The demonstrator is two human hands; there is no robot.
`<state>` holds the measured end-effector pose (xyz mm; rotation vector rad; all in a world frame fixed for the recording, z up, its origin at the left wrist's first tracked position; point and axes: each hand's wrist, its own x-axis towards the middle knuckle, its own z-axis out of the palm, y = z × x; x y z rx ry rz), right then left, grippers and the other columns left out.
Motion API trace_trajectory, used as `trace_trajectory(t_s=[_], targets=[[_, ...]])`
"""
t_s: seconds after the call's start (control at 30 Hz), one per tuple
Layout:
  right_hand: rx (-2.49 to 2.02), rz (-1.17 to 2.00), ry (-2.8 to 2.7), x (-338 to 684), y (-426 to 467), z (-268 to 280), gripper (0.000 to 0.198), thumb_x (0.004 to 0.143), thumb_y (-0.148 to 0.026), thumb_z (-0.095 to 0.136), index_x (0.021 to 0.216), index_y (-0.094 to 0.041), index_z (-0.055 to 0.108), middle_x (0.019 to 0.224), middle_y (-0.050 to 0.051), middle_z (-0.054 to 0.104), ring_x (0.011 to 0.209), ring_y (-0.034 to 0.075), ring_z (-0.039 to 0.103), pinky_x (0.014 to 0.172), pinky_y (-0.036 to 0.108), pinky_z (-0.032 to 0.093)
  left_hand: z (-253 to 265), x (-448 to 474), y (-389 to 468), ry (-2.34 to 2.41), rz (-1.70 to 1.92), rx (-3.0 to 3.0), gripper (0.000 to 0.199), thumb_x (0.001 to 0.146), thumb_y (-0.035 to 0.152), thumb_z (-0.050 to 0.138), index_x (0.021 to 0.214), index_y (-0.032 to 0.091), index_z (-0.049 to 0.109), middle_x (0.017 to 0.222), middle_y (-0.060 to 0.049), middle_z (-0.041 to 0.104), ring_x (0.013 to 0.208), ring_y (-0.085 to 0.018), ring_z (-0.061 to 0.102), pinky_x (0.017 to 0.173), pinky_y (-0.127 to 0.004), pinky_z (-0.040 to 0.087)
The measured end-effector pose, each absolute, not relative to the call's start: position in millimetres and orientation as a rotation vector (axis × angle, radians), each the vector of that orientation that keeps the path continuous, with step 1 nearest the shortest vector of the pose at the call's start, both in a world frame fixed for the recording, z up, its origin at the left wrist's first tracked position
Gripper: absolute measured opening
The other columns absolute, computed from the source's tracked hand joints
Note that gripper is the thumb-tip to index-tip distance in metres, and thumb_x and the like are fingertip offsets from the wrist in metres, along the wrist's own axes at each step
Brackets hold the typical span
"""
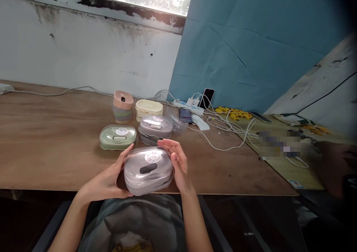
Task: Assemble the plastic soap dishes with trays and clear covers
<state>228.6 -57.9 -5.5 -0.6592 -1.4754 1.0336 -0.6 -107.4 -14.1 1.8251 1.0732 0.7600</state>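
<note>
A grey oval plastic box [148,170] with a clear domed lid, a round white sticker and a dark handle piece on top is held at the table's front edge, slightly tilted. My left hand [110,179] grips its left side, thumb low at the front and fingers behind. Against its right side lies my right hand [178,166], fingers bent round the far corner. Just beyond stands a similar grey box [156,123] with a clear lid. To its left is a green box [118,136] of the same shape, also stickered.
Behind the boxes are a pink and grey cup-shaped container [122,105] and a stack of cream trays [149,107]. White cables, a power strip [189,107] and a phone [206,98] lie right of them. Another person's blurred hand [331,166] is at the far right.
</note>
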Motion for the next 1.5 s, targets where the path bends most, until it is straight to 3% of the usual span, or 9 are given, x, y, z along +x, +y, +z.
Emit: trace_trajectory(t_s=[0.1,0.2,0.4,0.6,0.93,1.07,1.3,1.5], targets=[[-0.651,0.965,-1.702,235,-67,-10,0.058,0.077,-0.065,0.059,0.117,-0.022,0.058,0.127,0.011,0.056,0.119,0.026,0.053,0.101,0.04,0.041,-15,-1,-108,1.062,0.769,1.838,0.109,0.072,0.018,0.073,0.148,0.037,-0.002,0.154,-0.006,0.023,0.137,-0.027,0.033,0.114,-0.046,0.026],[-0.749,0.886,-1.807,240,-73,-13,0.062,0.068,-0.06,0.072,0.116,-0.023,0.058,0.132,0.011,0.051,0.121,0.027,0.05,0.101,0.039,0.041,-17,-1,-109,1.022,0.819,1.825,0.102,0.076,0.019,0.069,0.149,0.035,0.0,0.155,-0.005,0.022,0.14,-0.027,0.027,0.116,-0.046,0.021],[-0.811,0.763,-1.811,241,-78,-19,0.059,0.069,-0.054,0.075,0.118,-0.027,0.055,0.134,0.009,0.047,0.123,0.027,0.048,0.1,0.039,0.041,-21,0,-107,1.05,0.852,1.807,0.085,0.087,0.02,0.056,0.15,0.03,0.001,0.154,-0.008,0.024,0.14,-0.029,0.029,0.116,-0.05,0.021],[-0.732,0.698,-1.848,243,-79,-23,0.052,0.071,-0.052,0.074,0.114,-0.028,0.057,0.13,0.008,0.049,0.123,0.027,0.048,0.1,0.04,0.041,-22,0,-111,1.116,0.814,1.917,0.101,0.08,0.034,0.069,0.15,0.032,-0.003,0.158,-0.004,0.012,0.143,-0.032,0.02,0.117,-0.05,0.018],[-0.551,0.74,-1.867,244,-79,-18,0.04,0.075,-0.049,0.072,0.105,-0.026,0.06,0.123,0.009,0.055,0.122,0.028,0.049,0.103,0.044,0.039,-22,5,-108,1.137,0.844,1.786,0.107,0.071,0.037,0.079,0.149,0.037,0.006,0.151,-0.003,0.03,0.134,-0.029,0.038,0.112,-0.044,0.032],[-0.545,0.744,-1.883,245,-79,-19,0.039,0.075,-0.048,0.072,0.105,-0.025,0.059,0.124,0.01,0.053,0.121,0.028,0.049,0.1,0.043,0.041,-23,5,-106,1.138,0.847,1.802,0.105,0.071,0.035,0.079,0.148,0.039,0.008,0.15,-0.002,0.031,0.135,-0.028,0.036,0.114,-0.045,0.03],[-0.499,0.753,-1.941,248,-75,-22,0.061,0.062,-0.064,0.074,0.105,-0.026,0.054,0.125,0.009,0.047,0.119,0.027,0.048,0.096,0.04,0.044,-21,7,-109,1.065,0.894,1.678,0.106,0.071,0.033,0.08,0.148,0.04,0.008,0.144,-0.004,0.037,0.125,-0.026,0.048,0.107,-0.041,0.04],[-0.523,0.794,-1.918,250,-76,-23,0.048,0.071,-0.058,0.071,0.103,-0.027,0.055,0.125,0.008,0.048,0.119,0.025,0.049,0.098,0.039,0.043,-22,5,-109,1.071,0.89,1.744,0.098,0.07,0.032,0.081,0.145,0.039,0.019,0.143,-0.002,0.038,0.123,-0.026,0.048,0.105,-0.037,0.043]])
